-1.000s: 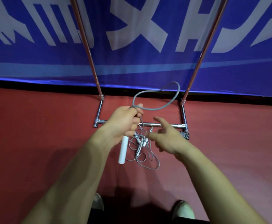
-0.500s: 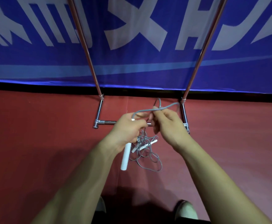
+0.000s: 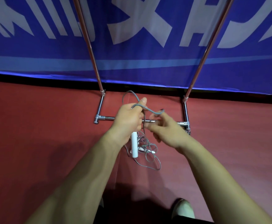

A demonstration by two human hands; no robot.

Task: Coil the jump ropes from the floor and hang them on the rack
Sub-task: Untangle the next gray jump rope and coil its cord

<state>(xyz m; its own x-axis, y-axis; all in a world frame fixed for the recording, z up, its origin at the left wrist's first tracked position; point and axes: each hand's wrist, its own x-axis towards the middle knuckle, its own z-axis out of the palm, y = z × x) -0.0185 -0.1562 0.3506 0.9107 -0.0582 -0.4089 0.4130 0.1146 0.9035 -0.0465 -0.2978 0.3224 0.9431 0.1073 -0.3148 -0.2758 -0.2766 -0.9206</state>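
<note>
Head view: I saw the left hand [image 3: 128, 122] wrapped round a white handle [image 3: 134, 147], with the grey jump rope [image 3: 149, 110] looped over its thumb. The blurred right hand [image 3: 169, 133] pinched that rope. Slack lay tangled on the floor [image 3: 51, 126] beside the rack [image 3: 100, 107].

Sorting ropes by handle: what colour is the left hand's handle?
White; the handle shows best in head view.

bare arms [image 3: 77, 183], pale shoes [image 3: 182, 209]

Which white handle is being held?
The handle hanging from the left hand; the other handle lies flat in the rope tangle on the floor.
</note>
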